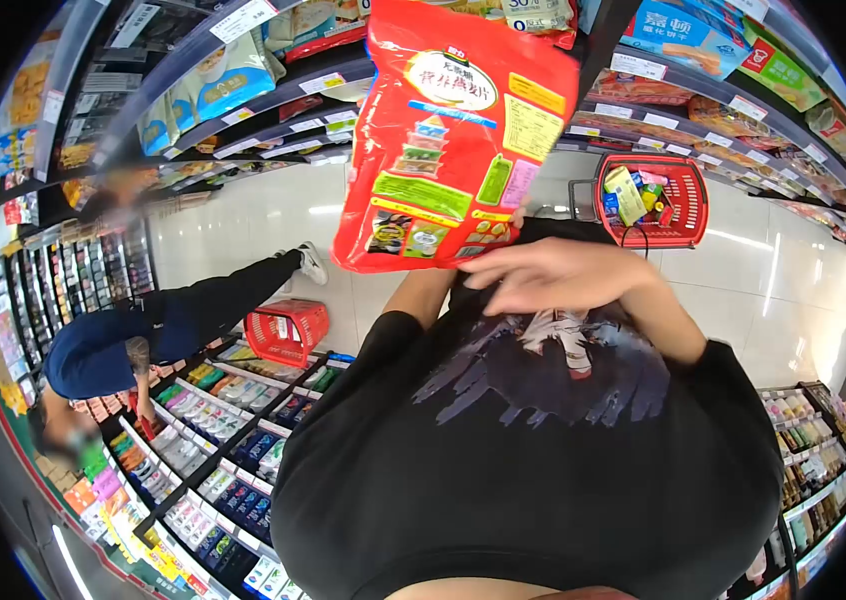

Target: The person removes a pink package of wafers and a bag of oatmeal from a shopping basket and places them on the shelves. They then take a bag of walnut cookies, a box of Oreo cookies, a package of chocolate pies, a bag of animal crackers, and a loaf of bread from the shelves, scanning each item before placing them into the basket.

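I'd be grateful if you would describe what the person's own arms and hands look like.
Both arms come out of the loose, short black sleeves of a T-shirt with a printed graphic on its front. The right hand has no glove, and its wrist shows no watch. The left hand is mostly hidden, so I cannot tell about rings there.

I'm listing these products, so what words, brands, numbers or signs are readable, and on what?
"无蔗糖", red bag
"营养燕麦片", apparently, same bag
"嘉顿", blue box
"威化饼干", same box
"30%", pale pack at top
"0反式", same pack
Too small or blurred: the bag's other print, shelf price tags, remaining packs.
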Tool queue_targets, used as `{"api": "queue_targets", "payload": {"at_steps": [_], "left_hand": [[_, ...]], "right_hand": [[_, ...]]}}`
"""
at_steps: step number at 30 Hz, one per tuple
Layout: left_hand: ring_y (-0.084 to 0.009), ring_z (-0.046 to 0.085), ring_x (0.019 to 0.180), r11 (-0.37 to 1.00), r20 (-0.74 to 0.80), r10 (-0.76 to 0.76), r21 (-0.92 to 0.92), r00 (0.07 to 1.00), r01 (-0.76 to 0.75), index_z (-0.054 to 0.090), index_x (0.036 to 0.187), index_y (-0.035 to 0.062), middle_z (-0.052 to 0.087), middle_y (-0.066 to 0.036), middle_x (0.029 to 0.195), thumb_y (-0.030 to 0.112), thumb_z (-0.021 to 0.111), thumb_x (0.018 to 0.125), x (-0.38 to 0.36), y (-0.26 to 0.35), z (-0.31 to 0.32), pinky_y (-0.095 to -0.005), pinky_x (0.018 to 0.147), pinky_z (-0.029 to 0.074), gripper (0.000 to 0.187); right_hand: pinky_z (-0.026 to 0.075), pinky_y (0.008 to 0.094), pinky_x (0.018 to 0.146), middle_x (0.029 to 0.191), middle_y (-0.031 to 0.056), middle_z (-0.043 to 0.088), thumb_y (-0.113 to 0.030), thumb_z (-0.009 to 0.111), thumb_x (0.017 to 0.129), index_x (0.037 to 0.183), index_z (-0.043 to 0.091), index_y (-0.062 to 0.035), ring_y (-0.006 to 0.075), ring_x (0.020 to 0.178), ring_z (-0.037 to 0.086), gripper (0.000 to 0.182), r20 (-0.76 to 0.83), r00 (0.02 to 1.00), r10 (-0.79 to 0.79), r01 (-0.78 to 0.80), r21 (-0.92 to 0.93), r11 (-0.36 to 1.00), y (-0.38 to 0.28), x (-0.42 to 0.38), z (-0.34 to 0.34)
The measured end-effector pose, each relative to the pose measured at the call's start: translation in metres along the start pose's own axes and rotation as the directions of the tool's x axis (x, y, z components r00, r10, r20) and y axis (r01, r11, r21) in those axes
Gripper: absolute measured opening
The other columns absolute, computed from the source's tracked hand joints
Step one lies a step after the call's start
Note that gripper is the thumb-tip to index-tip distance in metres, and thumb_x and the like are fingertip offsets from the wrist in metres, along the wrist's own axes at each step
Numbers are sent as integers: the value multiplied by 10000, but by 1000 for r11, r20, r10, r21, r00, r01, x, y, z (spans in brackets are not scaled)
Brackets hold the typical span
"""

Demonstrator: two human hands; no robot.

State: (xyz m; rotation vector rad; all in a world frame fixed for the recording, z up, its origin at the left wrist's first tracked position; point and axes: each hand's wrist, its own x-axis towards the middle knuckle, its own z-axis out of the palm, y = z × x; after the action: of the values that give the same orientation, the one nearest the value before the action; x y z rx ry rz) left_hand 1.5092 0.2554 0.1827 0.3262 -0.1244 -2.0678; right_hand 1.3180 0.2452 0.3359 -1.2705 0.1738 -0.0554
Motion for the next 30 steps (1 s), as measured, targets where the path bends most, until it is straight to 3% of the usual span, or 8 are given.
{"api": "queue_targets", "payload": {"at_steps": [3, 5, 7, 10, 12, 18, 22, 30], "left_hand": [[-262, 572, 758, 992, 173, -103, -50, 979, 113, 453, 993, 16, 534, -147, 848, 458, 511, 841, 16, -7, 6, -370, 730, 437, 471], [-259, 571, 720, 975, 322, -187, -57, 928, 216, 455, 952, 17, 530, -142, 797, 442, 535, 836, 26, -7, 11, -371, 705, 438, 447], [-252, 561, 668, 935, 543, -283, -27, 791, 354, 444, 892, 21, 503, -123, 728, 437, 585, 813, 42, -2, 18, -360, 676, 424, 446], [-258, 573, 714, 941, 705, -299, 105, 643, 322, 430, 947, 38, 522, -119, 778, 425, 578, 821, 59, 8, 46, -376, 731, 416, 433], [-331, 581, 837, 938, 816, -306, 172, 490, 300, 428, 1042, 49, 547, -163, 923, 432, 593, 805, 74, 16, 45, -477, 823, 374, 479], [-231, 555, 874, 980, 815, -93, 175, 573, -90, 421, 1075, 82, 535, -84, 899, 425, 553, 844, 73, 32, 86, -394, 877, 358, 434], [-222, 543, 899, 960, 873, -60, 183, 485, -211, 420, 1092, 84, 537, -78, 914, 436, 539, 849, 91, 43, 82, -396, 902, 337, 444], [-227, 501, 987, 959, 871, 93, 52, 482, -279, 379, 1244, 91, 546, -88, 997, 417, 466, 886, 88, 57, 58, -430, 977, 258, 491]], "right_hand": [[493, 289, 762, 1060, 164, 599, -296, 457, 919, 1231, 444, 23, 206, 891, 621, 447, -197, 980, 3, 80, 413, 907, 43, -64, -52], [509, 311, 696, 924, 144, 625, -266, 470, 887, 1121, 503, 22, 223, 830, 623, 373, -757, 580, 302, -74, 320, 945, 114, -102, -82], [499, 314, 700, 903, 137, 622, -278, 496, 857, 1085, 522, 35, 218, 808, 614, 388, -773, 455, 442, -655, 45, 754, 187, -139, -105], [486, 315, 677, 899, 127, 626, -288, 510, 846, 1035, 557, 46, 203, 797, 598, 387, -592, 306, 746, -764, 315, 563, 238, -140, -107], [482, 318, 654, 891, 121, 628, -288, 508, 846, 1017, 567, 49, 196, 777, 595, 382, -521, 421, 742, -637, 413, 651, 272, -137, -109], [459, 318, 560, 824, 89, 629, -358, 562, 833, 974, 589, 38, 168, 650, 582, 421, -497, 491, 715, -445, 563, 697, 362, -120, -152], [414, 293, 465, 712, 74, 594, -331, 607, 788, 869, 609, 7, 164, 571, 546, 347, -475, 470, 744, -222, 753, 620, 259, -73, -122], [274, 240, 383, 552, -3, 466, -269, 567, 764, 761, 570, -35, 104, 434, 410, 235, -848, 350, 399, -416, 241, 877, 201, -70, -158]]}}
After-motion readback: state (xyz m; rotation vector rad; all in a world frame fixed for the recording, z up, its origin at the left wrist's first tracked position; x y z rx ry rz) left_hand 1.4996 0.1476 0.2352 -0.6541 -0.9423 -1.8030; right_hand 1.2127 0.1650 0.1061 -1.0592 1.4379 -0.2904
